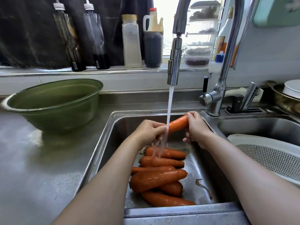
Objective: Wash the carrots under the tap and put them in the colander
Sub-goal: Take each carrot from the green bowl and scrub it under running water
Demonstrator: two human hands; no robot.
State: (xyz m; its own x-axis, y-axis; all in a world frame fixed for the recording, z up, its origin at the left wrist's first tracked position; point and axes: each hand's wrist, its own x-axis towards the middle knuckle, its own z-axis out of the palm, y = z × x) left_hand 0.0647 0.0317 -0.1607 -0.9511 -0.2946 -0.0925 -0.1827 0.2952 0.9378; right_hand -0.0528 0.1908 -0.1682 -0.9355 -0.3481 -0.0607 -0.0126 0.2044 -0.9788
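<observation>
While the tap (174, 62) runs over one carrot (177, 124), left hand (149, 130) fingers curl round its lower end, right hand (196, 125) fingers clamp its top; the colander (267, 153) sits at four o'clock.

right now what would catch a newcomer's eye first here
The carrot held in the tap's stream, gripped at its ends by the left hand and right hand, draws the eye first, above the sink. Below it a pile of wet carrots lies on the sink floor. A white colander sits in the right basin, a green bowl on the left counter.
</observation>
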